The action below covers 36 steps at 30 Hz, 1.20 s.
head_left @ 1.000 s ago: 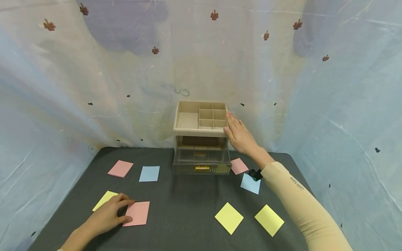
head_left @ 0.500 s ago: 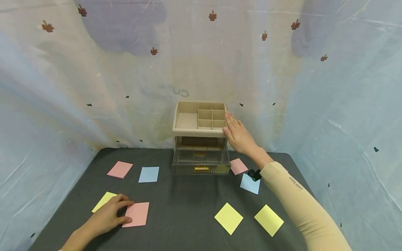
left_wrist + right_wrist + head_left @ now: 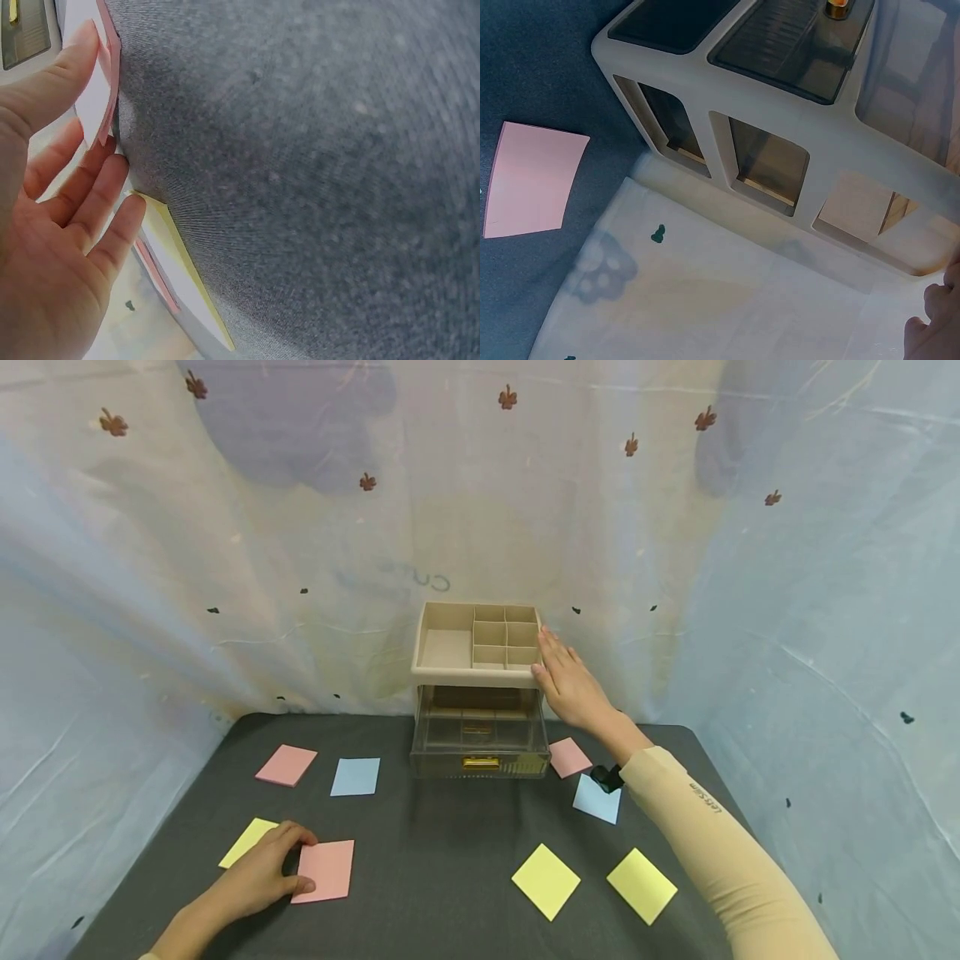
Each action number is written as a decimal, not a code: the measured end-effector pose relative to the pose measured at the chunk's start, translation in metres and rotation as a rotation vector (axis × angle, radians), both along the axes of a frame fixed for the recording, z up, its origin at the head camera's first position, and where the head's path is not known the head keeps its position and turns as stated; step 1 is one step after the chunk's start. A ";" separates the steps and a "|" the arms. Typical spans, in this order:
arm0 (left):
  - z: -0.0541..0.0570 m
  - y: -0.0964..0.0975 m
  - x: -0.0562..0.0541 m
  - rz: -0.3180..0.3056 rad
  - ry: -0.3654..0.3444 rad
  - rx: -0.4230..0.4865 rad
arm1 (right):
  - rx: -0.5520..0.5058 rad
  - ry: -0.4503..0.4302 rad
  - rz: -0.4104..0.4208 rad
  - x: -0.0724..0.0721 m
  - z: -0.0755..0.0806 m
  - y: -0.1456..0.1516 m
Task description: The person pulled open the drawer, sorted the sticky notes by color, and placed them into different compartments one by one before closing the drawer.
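My left hand [image 3: 258,872] spans the left edge of a pink sticky note pad [image 3: 330,870], thumb at the near corner and forefinger at the far one. The left wrist view shows the thumb on the pad [image 3: 105,97], whose sheets fan slightly at the corner; the other fingers reach past its edge. Further back stands a beige desktop organizer [image 3: 480,677] with a divided top tray. Its clear drawer [image 3: 442,764], with a gold handle, is pulled out. My right hand [image 3: 577,689], fingers straight, rests against the organizer's right side; its fingertips [image 3: 934,304] show in the right wrist view.
A yellow pad [image 3: 247,842] lies partly behind my left hand. Pink [image 3: 287,765] and blue [image 3: 356,777] pads lie left of the organizer. Right of it are pink [image 3: 568,757] and blue [image 3: 596,802] pads, with two yellow pads [image 3: 546,882] nearer. A curtain [image 3: 337,543] hangs behind.
My left forefinger has drawn back a little, and the pink pad has shifted slightly left. My right hand stays against the organizer.
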<state>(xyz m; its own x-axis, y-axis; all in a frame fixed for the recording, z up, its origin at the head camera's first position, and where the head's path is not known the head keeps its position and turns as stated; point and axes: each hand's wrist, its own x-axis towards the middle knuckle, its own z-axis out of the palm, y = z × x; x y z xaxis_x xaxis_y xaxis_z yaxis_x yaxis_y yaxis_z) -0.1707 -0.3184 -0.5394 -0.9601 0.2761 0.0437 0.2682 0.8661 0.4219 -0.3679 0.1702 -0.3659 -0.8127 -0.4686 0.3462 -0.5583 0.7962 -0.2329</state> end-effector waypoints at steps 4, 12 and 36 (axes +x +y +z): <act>0.001 0.000 -0.001 0.026 -0.031 0.021 | -0.001 0.002 0.003 0.000 0.000 0.000; 0.006 0.003 0.001 0.058 -0.044 0.085 | -0.009 0.007 0.010 -0.001 0.000 0.000; 0.008 0.012 0.017 0.055 0.291 0.375 | -0.015 0.017 0.022 -0.001 -0.001 0.001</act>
<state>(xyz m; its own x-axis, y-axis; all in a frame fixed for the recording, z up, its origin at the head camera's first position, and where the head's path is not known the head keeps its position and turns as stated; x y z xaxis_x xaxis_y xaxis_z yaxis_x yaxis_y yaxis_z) -0.1532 -0.3066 -0.5312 -0.9061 0.1389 0.3995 0.3794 0.6844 0.6226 -0.3689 0.1712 -0.3668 -0.7960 -0.4813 0.3670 -0.5800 0.7800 -0.2349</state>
